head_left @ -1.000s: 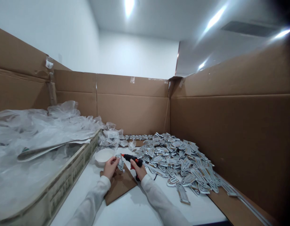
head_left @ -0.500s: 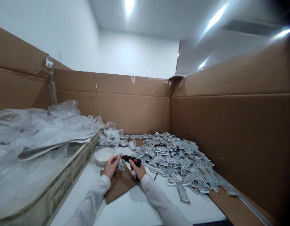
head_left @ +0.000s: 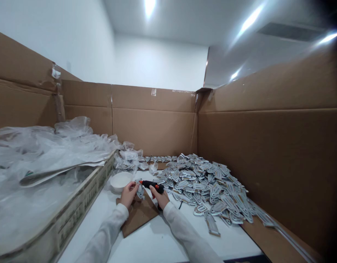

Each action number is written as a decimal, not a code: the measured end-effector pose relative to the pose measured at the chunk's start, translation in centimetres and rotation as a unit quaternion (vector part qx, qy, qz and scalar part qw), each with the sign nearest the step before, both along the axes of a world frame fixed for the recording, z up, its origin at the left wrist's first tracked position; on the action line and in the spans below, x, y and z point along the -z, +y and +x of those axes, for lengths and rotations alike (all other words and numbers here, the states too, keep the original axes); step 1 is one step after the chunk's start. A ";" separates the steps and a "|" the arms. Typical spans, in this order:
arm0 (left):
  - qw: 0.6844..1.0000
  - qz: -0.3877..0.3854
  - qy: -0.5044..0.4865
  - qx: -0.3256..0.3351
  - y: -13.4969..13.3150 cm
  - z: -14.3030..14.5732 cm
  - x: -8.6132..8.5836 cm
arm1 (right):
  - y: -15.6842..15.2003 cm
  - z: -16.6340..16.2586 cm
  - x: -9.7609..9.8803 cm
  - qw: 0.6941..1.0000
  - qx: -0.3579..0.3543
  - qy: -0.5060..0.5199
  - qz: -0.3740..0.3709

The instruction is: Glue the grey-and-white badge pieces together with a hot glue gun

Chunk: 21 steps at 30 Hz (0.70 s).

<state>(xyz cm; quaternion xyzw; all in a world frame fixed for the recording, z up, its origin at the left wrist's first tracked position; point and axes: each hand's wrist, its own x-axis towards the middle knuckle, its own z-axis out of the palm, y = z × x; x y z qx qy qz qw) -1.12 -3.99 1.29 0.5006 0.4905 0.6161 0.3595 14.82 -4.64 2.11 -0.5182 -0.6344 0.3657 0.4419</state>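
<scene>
My left hand pinches a small grey-and-white flat piece above a brown board. Wrapped in my right hand is a black hot glue gun with an orange-red nozzle end. Its tip points left and meets or nearly meets the upper part of the piece; the exact contact is too small to make out. A white bowl stands just beyond my left hand.
To the right spreads a large heap of similar grey pieces. A plastic crate full of clear plastic bags flanks the left side. Cardboard walls surround the white table. A row of small pieces lines the back.
Almost nothing differs. Both hands, the piece and the glue gun keep nearly the same place; the view has shifted very slightly.
</scene>
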 end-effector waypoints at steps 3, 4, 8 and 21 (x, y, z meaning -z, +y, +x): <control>1.000 0.002 0.009 0.002 0.1 -0.1 0.1 | 0.0 0.0 0.0 1.000 -0.001 0.007 -0.010; 1.000 0.002 0.009 0.003 0.1 -0.1 0.2 | 0.0 0.0 0.0 1.000 -0.002 0.009 -0.010; 1.000 0.004 0.010 0.001 0.1 -0.1 0.2 | 0.2 0.0 0.2 1.000 -0.004 0.010 -0.005; 1.000 0.000 0.008 0.002 0.1 0.0 0.2 | 1.3 0.2 1.0 0.981 0.089 0.107 0.137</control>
